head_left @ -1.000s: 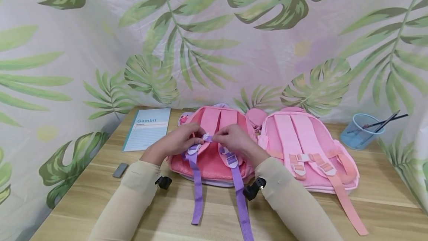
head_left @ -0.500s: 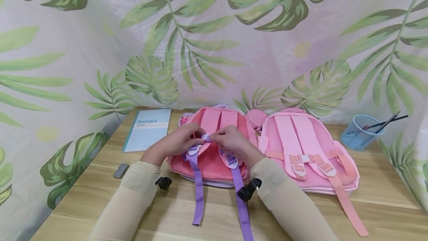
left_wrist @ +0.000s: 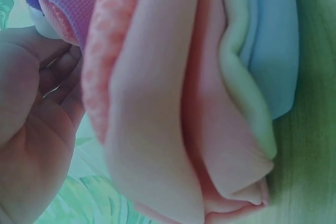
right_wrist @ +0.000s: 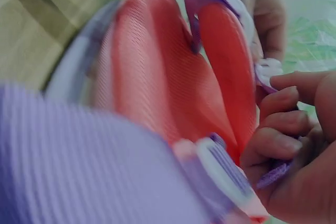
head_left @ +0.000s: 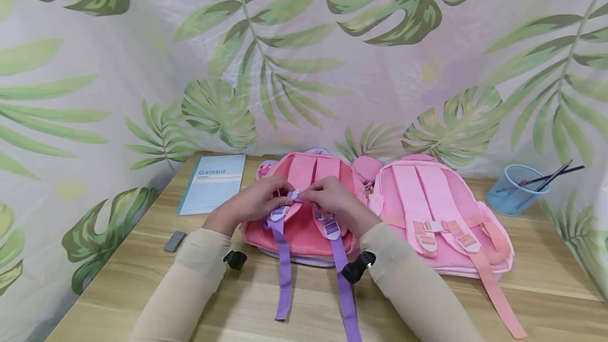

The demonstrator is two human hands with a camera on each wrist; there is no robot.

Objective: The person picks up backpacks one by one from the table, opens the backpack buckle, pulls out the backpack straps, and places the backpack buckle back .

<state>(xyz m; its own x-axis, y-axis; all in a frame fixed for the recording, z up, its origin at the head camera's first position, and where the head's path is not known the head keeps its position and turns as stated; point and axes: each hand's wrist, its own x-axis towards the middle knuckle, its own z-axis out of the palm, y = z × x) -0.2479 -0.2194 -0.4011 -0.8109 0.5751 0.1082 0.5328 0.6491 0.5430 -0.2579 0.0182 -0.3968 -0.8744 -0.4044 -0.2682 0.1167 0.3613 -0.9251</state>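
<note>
A coral-pink backpack [head_left: 306, 241] lies with its back panel and shoulder straps up. Over its middle, my left hand [head_left: 256, 199] holds a small white buckle [head_left: 295, 194] on a purple strap between thumb and fingers. From the other side, my right hand [head_left: 334, 197] pinches the purple strap close beside that buckle. In the right wrist view a purple strap end [right_wrist: 274, 174] pokes out below the curled fingers of this hand. Two purple webbing tails [head_left: 284, 273] hang from white adjusters toward the front. The left wrist view shows the bag's side, with my left palm [left_wrist: 37, 124] beside it.
On the right lies a lighter pink backpack [head_left: 451, 199], its peach strap [head_left: 499, 292] trailing forward. A blue mesh pen cup [head_left: 515, 202] with several pencils stands at the far right. A notebook [head_left: 214, 186] and a small grey block [head_left: 174, 241] lie on the left.
My right hand has moved slightly left, closer to the buckle. The left hand keeps its grip, and the head view has shifted a little.
</note>
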